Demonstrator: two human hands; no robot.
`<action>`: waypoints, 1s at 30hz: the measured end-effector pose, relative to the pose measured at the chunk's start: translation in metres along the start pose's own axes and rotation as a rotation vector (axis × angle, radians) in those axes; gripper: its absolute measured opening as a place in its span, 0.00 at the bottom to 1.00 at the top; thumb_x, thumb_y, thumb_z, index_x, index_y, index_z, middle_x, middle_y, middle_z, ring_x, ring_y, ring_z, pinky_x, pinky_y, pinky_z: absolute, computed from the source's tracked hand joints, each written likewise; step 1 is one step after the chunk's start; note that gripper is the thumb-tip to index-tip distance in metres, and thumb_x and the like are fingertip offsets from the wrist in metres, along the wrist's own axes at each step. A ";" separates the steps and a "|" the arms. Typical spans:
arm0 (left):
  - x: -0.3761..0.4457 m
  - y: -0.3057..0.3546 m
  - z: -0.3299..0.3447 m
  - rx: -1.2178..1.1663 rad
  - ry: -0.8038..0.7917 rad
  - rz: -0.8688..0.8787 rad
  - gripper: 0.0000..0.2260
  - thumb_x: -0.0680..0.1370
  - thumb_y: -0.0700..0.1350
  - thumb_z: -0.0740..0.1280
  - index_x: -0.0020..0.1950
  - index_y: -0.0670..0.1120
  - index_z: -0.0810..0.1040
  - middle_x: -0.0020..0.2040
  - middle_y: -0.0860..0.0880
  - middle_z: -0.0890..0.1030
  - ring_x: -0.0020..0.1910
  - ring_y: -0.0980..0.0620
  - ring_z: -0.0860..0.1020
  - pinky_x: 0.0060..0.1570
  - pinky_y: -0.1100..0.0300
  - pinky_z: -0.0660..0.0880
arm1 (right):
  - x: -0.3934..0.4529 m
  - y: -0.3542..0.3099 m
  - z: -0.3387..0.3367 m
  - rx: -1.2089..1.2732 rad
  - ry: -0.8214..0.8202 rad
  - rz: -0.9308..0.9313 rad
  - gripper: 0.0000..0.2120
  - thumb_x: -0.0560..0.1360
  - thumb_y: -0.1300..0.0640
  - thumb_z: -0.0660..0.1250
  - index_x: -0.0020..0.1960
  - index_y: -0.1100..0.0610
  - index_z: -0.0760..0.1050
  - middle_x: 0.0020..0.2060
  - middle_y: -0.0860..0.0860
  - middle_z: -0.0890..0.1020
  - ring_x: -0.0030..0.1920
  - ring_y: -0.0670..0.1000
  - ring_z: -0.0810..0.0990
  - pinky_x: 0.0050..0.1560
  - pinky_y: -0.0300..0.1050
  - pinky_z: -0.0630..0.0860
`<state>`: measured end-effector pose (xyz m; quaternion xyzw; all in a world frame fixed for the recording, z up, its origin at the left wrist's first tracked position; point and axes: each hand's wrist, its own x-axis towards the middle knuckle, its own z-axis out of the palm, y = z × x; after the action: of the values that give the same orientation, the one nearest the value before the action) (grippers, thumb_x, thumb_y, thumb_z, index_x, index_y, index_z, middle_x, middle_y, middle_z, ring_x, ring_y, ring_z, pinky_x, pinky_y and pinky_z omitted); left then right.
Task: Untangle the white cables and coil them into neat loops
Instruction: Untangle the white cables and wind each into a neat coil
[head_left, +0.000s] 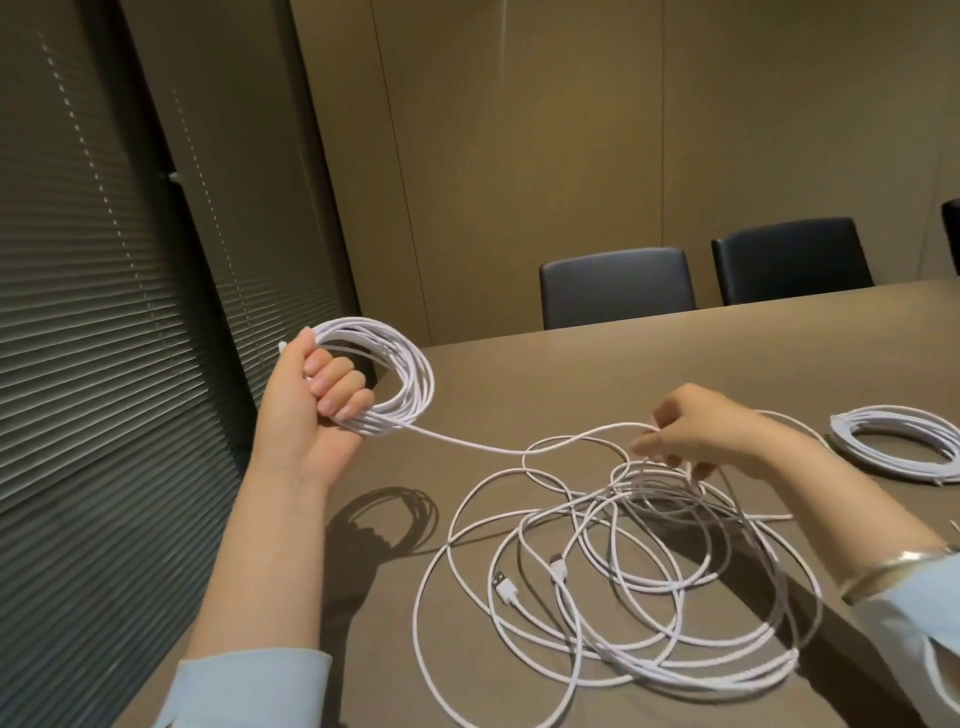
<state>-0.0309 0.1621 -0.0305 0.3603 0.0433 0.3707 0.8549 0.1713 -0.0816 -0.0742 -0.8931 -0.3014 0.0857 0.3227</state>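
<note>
I'm midway through coiling: my left hand (317, 395) grips the half-wound coil (387, 374) raised off the table (675, 353), while my right hand (691, 434) pinches its trailing strand (467, 441). The loose tangle (623, 571) lies below my right hand; a finished coil (893, 436) rests beyond it. Next I should draw slack free without tightening crossings. No containers here.

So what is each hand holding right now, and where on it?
The left hand grips the coil by its near side, fingers through the loop. The right hand pinches the loose strand running from that coil.
</note>
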 end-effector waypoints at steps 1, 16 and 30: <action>0.000 0.002 -0.003 -0.009 0.009 0.005 0.22 0.82 0.51 0.59 0.29 0.51 0.62 0.23 0.54 0.59 0.19 0.56 0.56 0.21 0.67 0.53 | -0.003 0.002 -0.006 0.034 -0.035 -0.004 0.11 0.75 0.53 0.71 0.41 0.61 0.80 0.34 0.53 0.81 0.35 0.50 0.79 0.30 0.39 0.75; -0.003 -0.041 0.026 0.332 -0.121 -0.158 0.20 0.81 0.48 0.62 0.30 0.49 0.61 0.20 0.54 0.58 0.17 0.58 0.55 0.16 0.66 0.54 | -0.036 -0.073 0.003 0.661 0.126 -0.458 0.08 0.79 0.57 0.65 0.53 0.60 0.79 0.38 0.54 0.82 0.29 0.49 0.77 0.26 0.41 0.66; -0.020 -0.072 0.052 0.530 -0.175 -0.103 0.16 0.73 0.57 0.71 0.33 0.47 0.75 0.25 0.49 0.70 0.18 0.55 0.62 0.20 0.66 0.61 | -0.049 -0.095 0.040 0.536 -0.040 -0.677 0.18 0.79 0.67 0.61 0.55 0.43 0.76 0.39 0.43 0.79 0.37 0.52 0.84 0.32 0.42 0.79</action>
<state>0.0160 0.0849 -0.0429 0.5992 0.0830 0.2701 0.7491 0.0724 -0.0314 -0.0477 -0.6266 -0.5508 0.0675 0.5472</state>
